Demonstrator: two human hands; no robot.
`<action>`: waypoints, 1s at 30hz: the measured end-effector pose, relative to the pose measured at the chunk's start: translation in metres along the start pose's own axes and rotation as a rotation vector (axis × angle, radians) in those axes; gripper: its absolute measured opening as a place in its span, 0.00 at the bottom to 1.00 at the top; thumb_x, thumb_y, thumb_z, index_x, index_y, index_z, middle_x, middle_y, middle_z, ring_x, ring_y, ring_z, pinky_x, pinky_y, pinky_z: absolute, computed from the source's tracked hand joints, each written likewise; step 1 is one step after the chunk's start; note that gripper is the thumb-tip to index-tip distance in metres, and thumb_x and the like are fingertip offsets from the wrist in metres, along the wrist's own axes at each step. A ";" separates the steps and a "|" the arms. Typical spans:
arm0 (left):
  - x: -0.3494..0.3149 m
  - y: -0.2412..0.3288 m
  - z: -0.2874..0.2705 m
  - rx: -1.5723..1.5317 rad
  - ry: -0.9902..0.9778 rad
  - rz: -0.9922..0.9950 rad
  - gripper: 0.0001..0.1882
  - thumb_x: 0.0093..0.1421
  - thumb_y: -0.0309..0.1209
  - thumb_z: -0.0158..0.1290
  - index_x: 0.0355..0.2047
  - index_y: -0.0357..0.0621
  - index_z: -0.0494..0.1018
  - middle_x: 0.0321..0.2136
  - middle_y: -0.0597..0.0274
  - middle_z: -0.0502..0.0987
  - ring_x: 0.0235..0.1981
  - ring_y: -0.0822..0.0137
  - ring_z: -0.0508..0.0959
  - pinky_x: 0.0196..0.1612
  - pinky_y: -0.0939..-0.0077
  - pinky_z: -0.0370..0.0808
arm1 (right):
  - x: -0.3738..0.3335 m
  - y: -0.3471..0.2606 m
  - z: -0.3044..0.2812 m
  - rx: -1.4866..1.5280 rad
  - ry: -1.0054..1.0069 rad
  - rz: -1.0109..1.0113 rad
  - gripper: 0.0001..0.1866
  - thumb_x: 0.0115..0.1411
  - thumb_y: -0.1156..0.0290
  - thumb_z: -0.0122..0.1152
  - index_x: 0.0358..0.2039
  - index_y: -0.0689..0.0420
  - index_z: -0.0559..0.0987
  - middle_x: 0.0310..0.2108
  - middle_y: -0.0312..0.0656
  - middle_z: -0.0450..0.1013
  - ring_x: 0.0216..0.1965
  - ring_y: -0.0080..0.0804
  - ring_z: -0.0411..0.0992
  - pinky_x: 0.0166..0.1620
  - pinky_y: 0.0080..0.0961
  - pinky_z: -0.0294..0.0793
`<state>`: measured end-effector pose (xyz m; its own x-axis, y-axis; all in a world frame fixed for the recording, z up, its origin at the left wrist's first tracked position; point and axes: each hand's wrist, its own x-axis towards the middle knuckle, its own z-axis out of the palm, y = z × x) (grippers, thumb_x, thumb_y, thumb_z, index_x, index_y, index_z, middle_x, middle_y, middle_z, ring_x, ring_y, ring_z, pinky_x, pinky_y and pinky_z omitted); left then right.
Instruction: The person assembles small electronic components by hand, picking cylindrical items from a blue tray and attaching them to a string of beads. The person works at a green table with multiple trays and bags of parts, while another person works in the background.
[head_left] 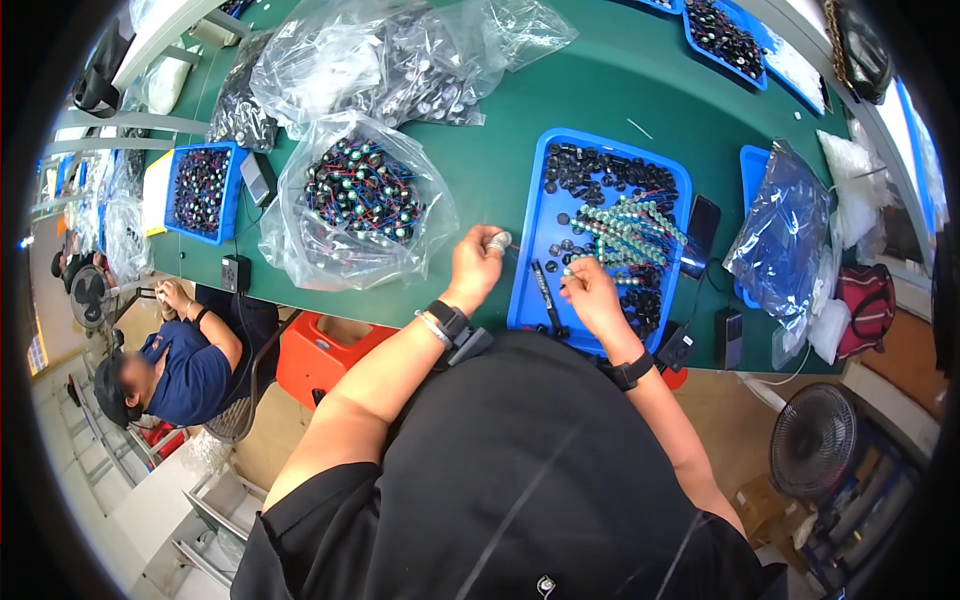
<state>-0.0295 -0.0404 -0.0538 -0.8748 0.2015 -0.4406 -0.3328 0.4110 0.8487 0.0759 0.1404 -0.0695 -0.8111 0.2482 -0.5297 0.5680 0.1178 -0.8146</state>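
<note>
My left hand (476,266) is closed in a pinch beside the left rim of a blue tray (522,260). Something pale covers a fingertip, and a small dark end pokes out toward the tray; what it belongs to I cannot make out. Over the tray's lower middle, my right hand (592,297) pinches a small pale round piece, too small to name. Beyond that hand lies a bundle of wired parts with pale green round heads (628,232) and red and blue wires. Loose black caps (590,172) fill the tray's far end. A black pen-like stick (546,297) lies near the left rim.
An open clear bag of wired parts (362,195) stands left of the tray, with larger bags (370,70) behind. A phone (703,226) lies against the tray's right side. A co-worker (190,365) sits at left by a red stool (325,355). A fan (812,440) stands right.
</note>
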 end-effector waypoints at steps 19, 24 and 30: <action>0.031 0.018 -0.132 -0.059 0.651 0.364 0.17 0.53 0.20 0.50 0.44 0.38 0.70 0.40 0.55 0.73 0.41 0.65 0.72 0.47 0.72 0.69 | -0.010 -0.002 -0.004 -0.365 0.053 -0.099 0.10 0.55 0.68 0.59 0.34 0.60 0.73 0.30 0.51 0.74 0.34 0.51 0.72 0.38 0.39 0.70; 0.031 0.059 -0.122 0.859 0.627 0.768 0.25 0.45 0.22 0.55 0.47 0.44 0.71 0.48 0.47 0.70 0.52 0.48 0.67 0.55 0.59 0.61 | -0.012 0.005 -0.010 -0.306 0.087 -0.137 0.10 0.57 0.68 0.57 0.37 0.59 0.75 0.29 0.48 0.74 0.30 0.43 0.72 0.36 0.35 0.70; -0.003 0.024 0.027 0.809 -0.217 0.775 0.14 0.50 0.38 0.58 0.34 0.43 0.77 0.33 0.60 0.75 0.38 0.59 0.69 0.42 0.67 0.64 | -0.021 -0.005 -0.019 -0.270 0.042 -0.026 0.12 0.59 0.68 0.55 0.42 0.55 0.75 0.27 0.46 0.74 0.27 0.37 0.71 0.34 0.30 0.69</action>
<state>-0.0250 -0.0071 -0.0404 -0.6402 0.7682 0.0116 0.6637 0.5454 0.5119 0.0928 0.1529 -0.0503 -0.8228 0.2804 -0.4943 0.5679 0.3758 -0.7323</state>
